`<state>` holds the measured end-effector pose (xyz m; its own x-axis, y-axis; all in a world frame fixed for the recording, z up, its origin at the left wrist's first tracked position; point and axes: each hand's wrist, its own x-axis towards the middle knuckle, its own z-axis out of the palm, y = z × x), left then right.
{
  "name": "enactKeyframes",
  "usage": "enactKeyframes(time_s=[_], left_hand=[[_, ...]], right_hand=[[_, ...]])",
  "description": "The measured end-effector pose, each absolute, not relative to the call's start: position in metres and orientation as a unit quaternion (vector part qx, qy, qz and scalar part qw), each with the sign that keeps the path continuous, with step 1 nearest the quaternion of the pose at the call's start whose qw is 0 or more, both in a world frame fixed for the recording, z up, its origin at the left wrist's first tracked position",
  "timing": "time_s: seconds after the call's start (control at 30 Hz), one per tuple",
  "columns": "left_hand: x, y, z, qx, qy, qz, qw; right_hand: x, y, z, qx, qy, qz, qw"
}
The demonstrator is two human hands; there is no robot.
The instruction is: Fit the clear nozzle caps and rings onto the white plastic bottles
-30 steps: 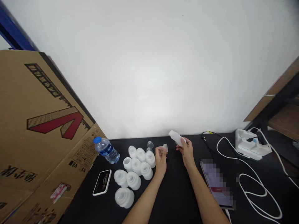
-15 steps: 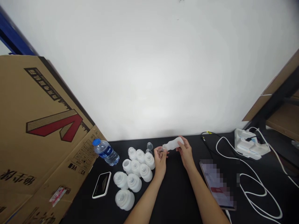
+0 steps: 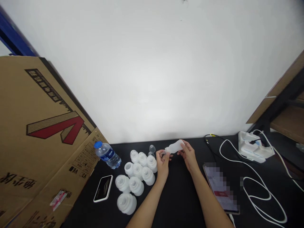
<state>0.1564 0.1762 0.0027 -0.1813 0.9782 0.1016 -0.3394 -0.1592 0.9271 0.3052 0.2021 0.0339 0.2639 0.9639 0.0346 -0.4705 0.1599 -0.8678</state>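
Observation:
A frosted white baby bottle [image 3: 175, 147] lies tilted almost sideways above the black table, its neck pointing left. My right hand [image 3: 188, 153] has its fingers closed round the bottle's base end. My left hand [image 3: 163, 161] pinches the neck end, where a clear piece shows between the fingers; its exact shape is partly hidden. Just left of that hand stand several white baby bottles [image 3: 148, 175] with clear domed tops, grouped close together. One white bottle [image 3: 129, 168] among them has an uncovered mouth. Behind my left hand lie two small clear domed caps [image 3: 152, 148].
A blue-capped water bottle [image 3: 108, 155] and a white-framed device [image 3: 103, 188] are at the left, beside a big cardboard box [image 3: 47, 133]. On the right lie a phone [image 3: 219, 186], a looped white cable [image 3: 263, 190] and a white power strip [image 3: 255, 147]. A white wall [image 3: 156, 69] borders the table.
The baby bottle and my right hand have shifted very slightly left. Both hands keep their hold, and the other things stay where they were.

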Motion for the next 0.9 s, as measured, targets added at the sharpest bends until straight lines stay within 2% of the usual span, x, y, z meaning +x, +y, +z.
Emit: enactKeyframes(time_s=[0.23,0.43,0.63,0.8,0.9], left_hand=[[0.154,0.175,0.008,0.391,0.413,0.653,0.500],[0.157,0.173,0.009,0.397,0.398,0.613,0.555],[0.161,0.168,0.013,0.438,0.379,0.637,0.509],[0.163,0.169,0.010,0.422,0.377,0.625,0.537],[0.161,0.172,0.009,0.408,0.392,0.631,0.531]], right_hand=[[0.309,0.204,0.032,-0.397,-0.339,0.505,0.687],[0.307,0.203,0.036,-0.340,-0.338,0.549,0.684],[0.307,0.208,0.030,-0.410,-0.286,0.498,0.709],[0.302,0.198,0.045,-0.303,-0.289,0.584,0.695],[0.304,0.196,0.050,-0.306,-0.269,0.601,0.687]])
